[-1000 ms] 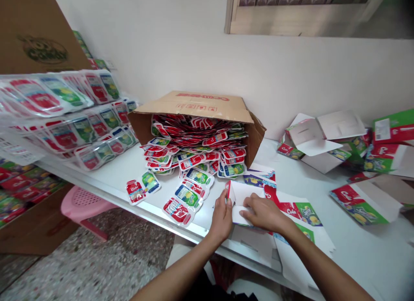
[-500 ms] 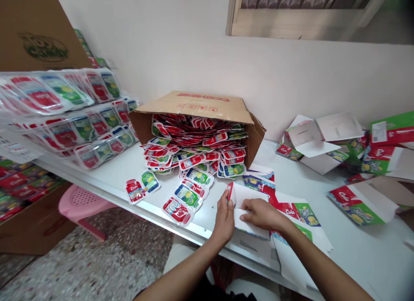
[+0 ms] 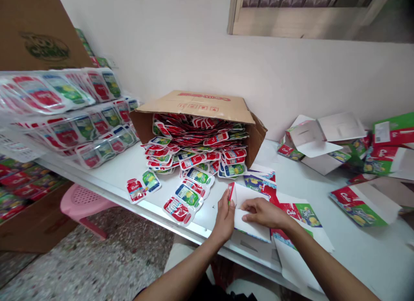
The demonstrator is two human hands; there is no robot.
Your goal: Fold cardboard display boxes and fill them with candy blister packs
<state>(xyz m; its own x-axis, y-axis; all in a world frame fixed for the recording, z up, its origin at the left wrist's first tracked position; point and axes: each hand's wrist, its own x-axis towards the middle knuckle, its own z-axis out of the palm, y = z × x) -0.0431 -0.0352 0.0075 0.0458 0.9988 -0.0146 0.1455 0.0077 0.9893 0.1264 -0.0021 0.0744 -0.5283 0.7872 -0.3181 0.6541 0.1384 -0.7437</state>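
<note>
A partly folded carton (image 3: pixel 252 228), white on its inner faces, lies at the table's front edge between my hands. My left hand (image 3: pixel 224 219) is closed around its left side, where a raised red-edged flap shows. Over the carton's middle, my right hand (image 3: pixel 263 212) has curled fingers pressed on the white board; its fingertips are partly hidden. Flat printed cartons (image 3: pixel 299 212) with red Cola and green panels lie beneath and beside my right forearm. Left of my hands are loose can-shaped candy packets (image 3: pixel 177 209), red and green.
A brown cardboard box (image 3: pixel 197 105) lies on its side, packets spilling from its mouth. Strips of packets (image 3: pixel 67 128) are stacked at the left. Folded open cartons (image 3: pixel 362 204) crowd the right. A pink stool (image 3: pixel 86 202) stands below the table, and a wall rises behind.
Very little differs. My right hand's fingers have shifted slightly on the white board, while my left hand keeps its hold on the carton's side.
</note>
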